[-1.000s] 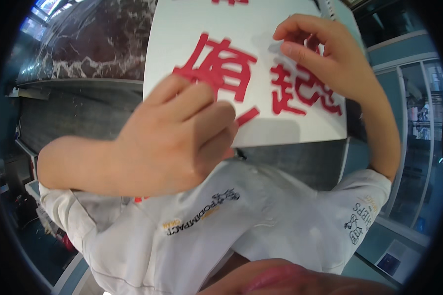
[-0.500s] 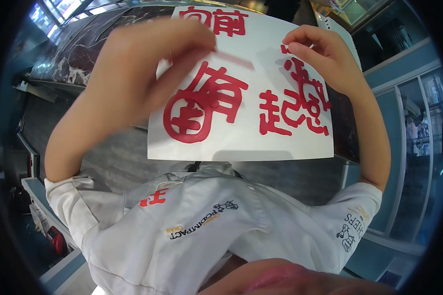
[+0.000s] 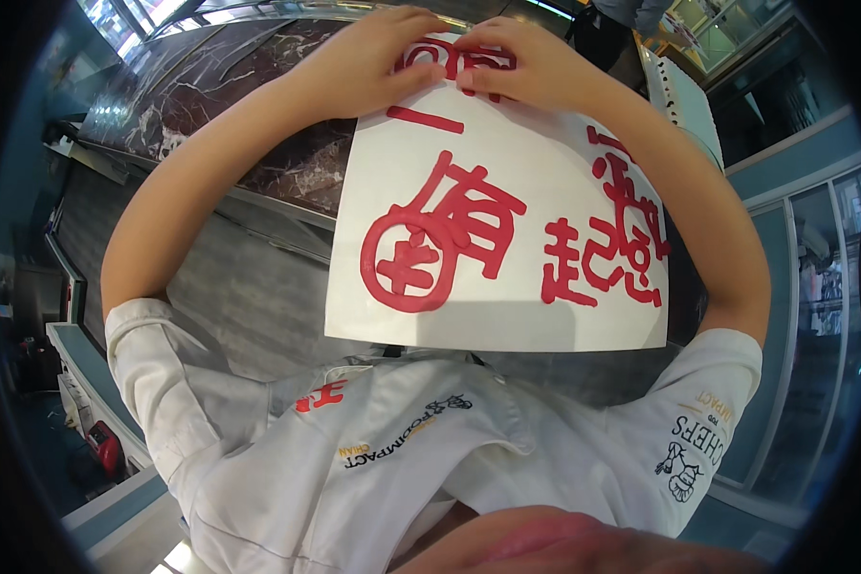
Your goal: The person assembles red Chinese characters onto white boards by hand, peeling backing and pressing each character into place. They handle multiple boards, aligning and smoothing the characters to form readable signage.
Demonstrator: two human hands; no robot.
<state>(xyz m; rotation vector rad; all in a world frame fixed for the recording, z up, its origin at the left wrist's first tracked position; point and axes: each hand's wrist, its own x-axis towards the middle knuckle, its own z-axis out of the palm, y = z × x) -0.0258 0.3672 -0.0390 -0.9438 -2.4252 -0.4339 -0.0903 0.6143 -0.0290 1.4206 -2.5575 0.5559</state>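
A large white sheet (image 3: 497, 325) lies before me, bearing thick red dough-like strips shaped into written characters. At its far edge, my left hand (image 3: 383, 59) curves beside the top red character (image 3: 429, 59), thumb and fingers apart. Close to it, my right hand (image 3: 536, 65) arches over the neighbouring red character (image 3: 488, 62), its thumb touching or almost touching the red pieces. Just below the left hand rests a short straight red strip (image 3: 426, 120). Nearer me are a red ring (image 3: 366, 273) around a smaller character and, on the right, another red character (image 3: 569, 263).
A dark red marble counter (image 3: 287, 172) with white veins runs under and left of the sheet. White punched-edge sheets (image 3: 674, 91) stand at the far right. Beyond them is another person (image 3: 622, 19). Glass-fronted cabinets (image 3: 818, 287) line the right side.
My left hand has let go of the red strip, which now lies on the sheet. Both hands have moved to the far edge, the right one leftward. The sheet appears lower in view.
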